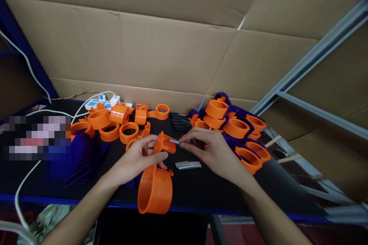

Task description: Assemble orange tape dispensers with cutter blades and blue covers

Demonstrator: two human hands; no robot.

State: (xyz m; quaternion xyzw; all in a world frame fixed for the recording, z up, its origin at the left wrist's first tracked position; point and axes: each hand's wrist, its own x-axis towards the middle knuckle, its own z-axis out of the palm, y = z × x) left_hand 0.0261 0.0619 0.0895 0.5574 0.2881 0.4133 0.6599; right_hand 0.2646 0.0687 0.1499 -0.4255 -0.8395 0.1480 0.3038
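Observation:
My left hand [140,158] grips an orange plastic part [155,189], its thumb across the stem between a wide ring at the bottom and a boxy end at the top. The ring hangs over the front of the table. Between the thumb and fingertips of my right hand [211,149] is a small thin grey strip [174,141], whose far end lies at the boxy end of the orange part. I cannot tell whether the strip is inside it. Below my right hand, flat silver-grey pieces [188,165] lie on the black table.
Several orange ring parts [129,133] stand at the back left, and more orange rings [236,128] with dark blue pieces are piled at right. Black pieces [180,121] lie between. Dark blue sheets [79,160] rest at left, near a white power strip [94,103] and cables. A cardboard wall [161,49] rises behind.

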